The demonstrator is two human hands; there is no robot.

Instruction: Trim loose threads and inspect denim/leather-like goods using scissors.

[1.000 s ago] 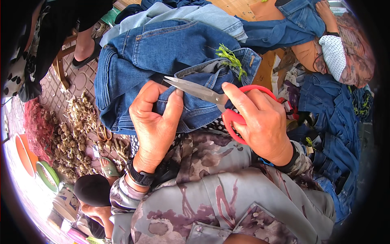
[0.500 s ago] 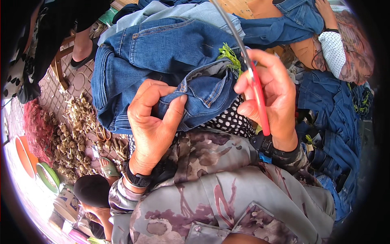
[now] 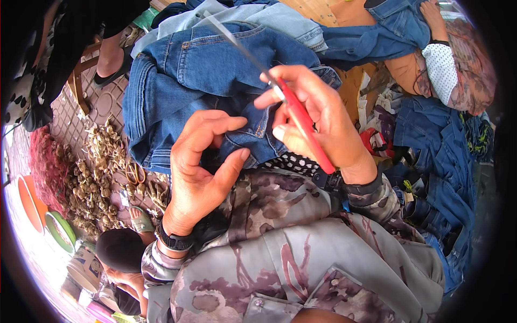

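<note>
Head view, only one I've got: landmark is the dark blue denim garment (image 3: 202, 89), bunched in front of the wearer. From where I sit, the left hand (image 3: 195, 167) is at the garment's near edge, thumb and index spread apart; can't tell if the tips touch cloth. Right hand (image 3: 336, 126) is over the garment's right side, fingers curled round the red-handled scissors (image 3: 295, 107). Scissors' long axis runs slantwise above the garment, handles at its near right, tips toward its far side; blades look edge-on, spread unclear to me. Key relation: the garment's stitched fold (image 3: 260, 129) lies between both hands, right of the left fingertips; depth hides which is nearer. Light blue denim (image 3: 291, 27) sits beyond the garment.
</note>
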